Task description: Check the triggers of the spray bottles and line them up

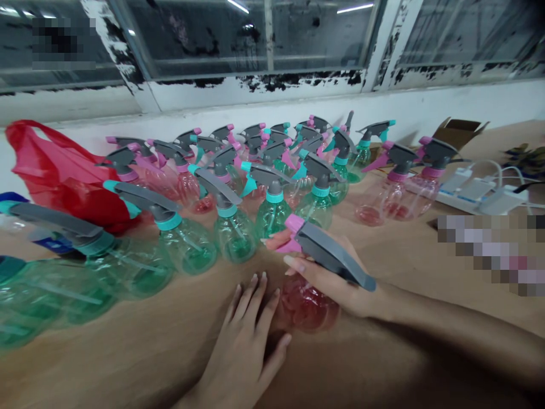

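Holding a pink spray bottle [310,309], well short of the surface's [140,352] far edge.

Leftmost, green bottles [238,244] line up in a row, perhaps for easy reach; the left hand [247,341] lies palm down, fingers lightly spread, just beside the pink spray bottle; the right hand [347,295] wraps thumb and fingers beneath its trigger head [332,250], likely for a firm hold; rightward, a power strip [481,190].

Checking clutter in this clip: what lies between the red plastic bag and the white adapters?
In the head view, a crowd of green and pink spray bottles stands between the red bag and the white adapters.
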`<action>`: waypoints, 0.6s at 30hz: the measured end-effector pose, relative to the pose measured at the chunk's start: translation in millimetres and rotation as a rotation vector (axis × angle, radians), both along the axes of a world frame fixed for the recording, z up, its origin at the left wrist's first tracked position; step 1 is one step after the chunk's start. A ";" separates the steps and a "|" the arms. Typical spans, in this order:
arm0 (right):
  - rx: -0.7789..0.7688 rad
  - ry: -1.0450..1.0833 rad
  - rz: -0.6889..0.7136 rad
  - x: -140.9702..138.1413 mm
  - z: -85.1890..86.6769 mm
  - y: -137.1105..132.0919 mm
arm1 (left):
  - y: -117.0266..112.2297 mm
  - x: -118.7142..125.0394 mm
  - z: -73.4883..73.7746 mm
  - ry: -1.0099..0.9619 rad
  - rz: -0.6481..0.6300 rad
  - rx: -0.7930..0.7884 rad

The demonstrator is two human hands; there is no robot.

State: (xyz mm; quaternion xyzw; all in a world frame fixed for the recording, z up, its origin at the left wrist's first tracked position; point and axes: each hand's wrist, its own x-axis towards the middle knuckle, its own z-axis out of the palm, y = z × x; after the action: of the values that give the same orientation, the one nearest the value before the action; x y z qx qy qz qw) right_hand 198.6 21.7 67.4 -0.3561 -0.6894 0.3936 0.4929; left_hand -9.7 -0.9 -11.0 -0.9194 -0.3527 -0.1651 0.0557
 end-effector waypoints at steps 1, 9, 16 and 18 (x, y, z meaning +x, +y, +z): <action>-0.004 -0.001 0.003 0.3 0.6 -0.4 | -0.1 0.1 0.2 -0.003 0.001 -0.001; -0.036 0.053 0.025 0.6 2.7 0.0 | -1.0 0.5 1.6 0.031 0.010 0.026; -0.037 0.051 0.003 -1.2 5.4 -0.9 | -0.9 1.9 2.1 0.050 0.010 0.036; -0.044 0.036 -0.002 -0.8 6.1 -1.5 | -1.6 2.2 2.4 0.052 0.007 0.040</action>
State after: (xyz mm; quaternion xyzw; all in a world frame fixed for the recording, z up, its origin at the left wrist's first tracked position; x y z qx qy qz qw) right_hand 197.8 20.3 73.6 -0.3604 -0.6713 0.4148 0.4975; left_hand -7.4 -2.5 -8.6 -0.9209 -0.3508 -0.1478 0.0840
